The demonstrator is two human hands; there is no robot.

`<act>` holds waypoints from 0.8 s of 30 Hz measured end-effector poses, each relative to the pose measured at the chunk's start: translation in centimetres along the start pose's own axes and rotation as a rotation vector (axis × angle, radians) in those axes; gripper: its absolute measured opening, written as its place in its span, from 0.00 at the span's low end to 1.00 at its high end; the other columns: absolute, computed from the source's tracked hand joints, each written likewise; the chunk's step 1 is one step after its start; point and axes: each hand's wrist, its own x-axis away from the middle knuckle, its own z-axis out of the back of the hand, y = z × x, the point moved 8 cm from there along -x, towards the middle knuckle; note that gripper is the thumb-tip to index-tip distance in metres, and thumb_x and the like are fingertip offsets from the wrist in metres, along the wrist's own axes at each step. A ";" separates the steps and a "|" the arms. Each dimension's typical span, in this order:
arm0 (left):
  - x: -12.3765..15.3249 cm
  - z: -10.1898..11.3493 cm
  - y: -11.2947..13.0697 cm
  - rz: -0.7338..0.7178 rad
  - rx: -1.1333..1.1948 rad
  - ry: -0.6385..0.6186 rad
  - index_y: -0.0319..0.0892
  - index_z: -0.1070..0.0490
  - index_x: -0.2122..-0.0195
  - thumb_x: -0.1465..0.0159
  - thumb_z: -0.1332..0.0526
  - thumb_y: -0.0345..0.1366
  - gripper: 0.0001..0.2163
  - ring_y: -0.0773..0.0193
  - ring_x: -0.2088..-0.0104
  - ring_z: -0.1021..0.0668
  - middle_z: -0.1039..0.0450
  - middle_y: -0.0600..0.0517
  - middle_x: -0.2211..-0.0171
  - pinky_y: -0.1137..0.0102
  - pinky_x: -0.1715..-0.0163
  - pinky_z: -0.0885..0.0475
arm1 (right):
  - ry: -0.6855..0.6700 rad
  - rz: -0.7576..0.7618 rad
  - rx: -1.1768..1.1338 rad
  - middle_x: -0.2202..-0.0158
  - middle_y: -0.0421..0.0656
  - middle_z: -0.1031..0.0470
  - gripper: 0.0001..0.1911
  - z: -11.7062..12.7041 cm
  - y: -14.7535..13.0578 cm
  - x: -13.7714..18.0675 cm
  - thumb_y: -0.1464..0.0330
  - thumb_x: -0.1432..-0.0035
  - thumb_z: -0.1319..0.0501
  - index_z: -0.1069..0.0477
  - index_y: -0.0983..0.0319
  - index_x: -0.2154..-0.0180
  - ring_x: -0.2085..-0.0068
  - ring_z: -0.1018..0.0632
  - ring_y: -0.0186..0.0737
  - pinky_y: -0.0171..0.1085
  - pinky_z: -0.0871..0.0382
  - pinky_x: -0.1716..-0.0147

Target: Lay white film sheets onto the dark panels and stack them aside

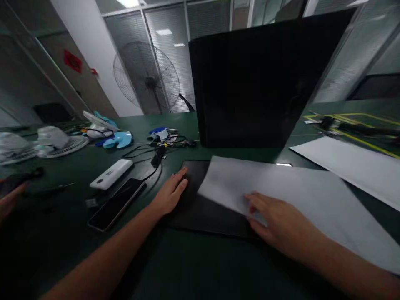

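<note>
An open black laptop stands in front of me, its dark screen [250, 83] upright and its base [200, 208] flat on the green table. A large white sheet [300, 196] lies across the base. My left hand [170, 191] rests flat on the base's left edge, fingers stretched out. On the sheet's near left part lies my right hand [275, 221], fingers spread and pressing the paper.
A black phone [117, 204] and a white power bank [111, 173] lie left of the laptop, with black cables [156, 156] behind. Fan parts [115, 139] and a standing fan [146, 79] are at the back left. Another sheet [350, 166] lies right. Another person's hand [8, 200] shows at far left.
</note>
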 end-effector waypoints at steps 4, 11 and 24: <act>-0.3 0.0 -0.1 -0.028 -0.022 -0.003 0.40 0.43 0.28 0.31 0.46 0.60 0.37 0.47 0.27 0.42 0.48 0.40 0.26 0.49 0.28 0.48 | -0.076 0.245 -0.115 0.28 0.49 0.46 0.33 -1.0 -4.8 0.8 0.50 0.35 0.41 0.28 0.65 0.38 0.28 0.44 0.58 0.59 0.47 0.29; -1.1 0.0 -1.3 0.066 -0.191 0.015 0.43 0.33 0.34 0.39 0.33 0.53 0.34 0.45 0.27 0.43 0.50 0.40 0.25 0.49 0.29 0.46 | 0.151 0.355 -0.200 0.30 0.45 0.38 0.31 1.9 -0.7 0.5 0.49 0.32 0.42 0.32 0.55 0.34 0.30 0.37 0.51 0.57 0.38 0.33; -1.2 -0.9 -0.6 -0.065 -0.267 -0.100 0.49 0.31 0.35 0.27 0.49 0.53 0.25 0.47 0.29 0.38 0.44 0.47 0.27 0.48 0.31 0.42 | 0.415 -0.751 0.170 0.38 0.73 0.36 0.38 3.1 31.5 4.2 0.51 0.31 0.53 0.35 0.75 0.36 0.39 0.32 0.79 0.71 0.35 0.50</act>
